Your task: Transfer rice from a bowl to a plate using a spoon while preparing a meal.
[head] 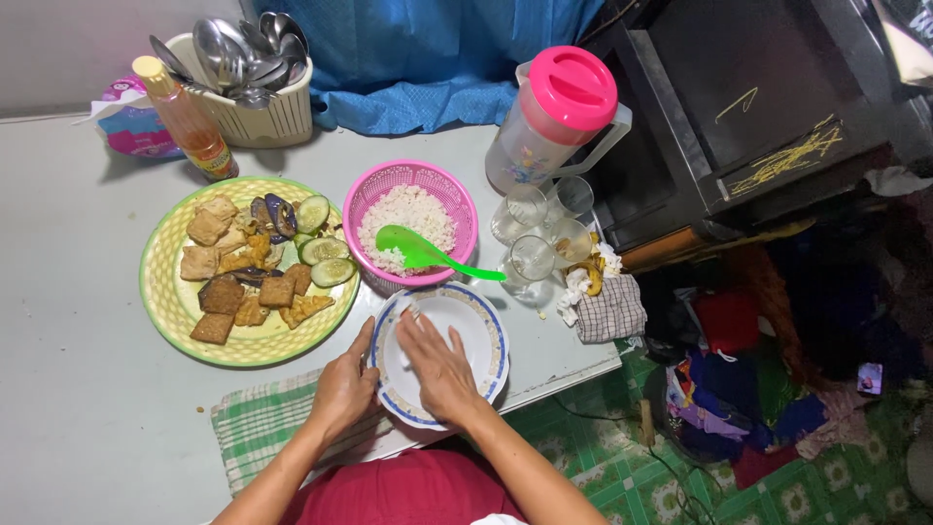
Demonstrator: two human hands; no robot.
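A white plate with a blue rim (489,335) lies at the table's near edge. My left hand (342,391) grips its left rim. My right hand (437,367) rests flat inside the plate, fingers spread, holding nothing. Just behind the plate stands a pink basket (373,197) of cooked rice with a green rice paddle (428,255) lying in it, handle pointing right.
A yellow-green plate (165,292) of fried tofu, tempeh, cucumber slices and eggplant sits left. A green checked cloth (262,428) lies under my left wrist. Three glasses (533,258), a pink-lidded pitcher (554,122), a spoon caddy (262,117), a sauce bottle (190,122) and a rag (607,306) stand around.
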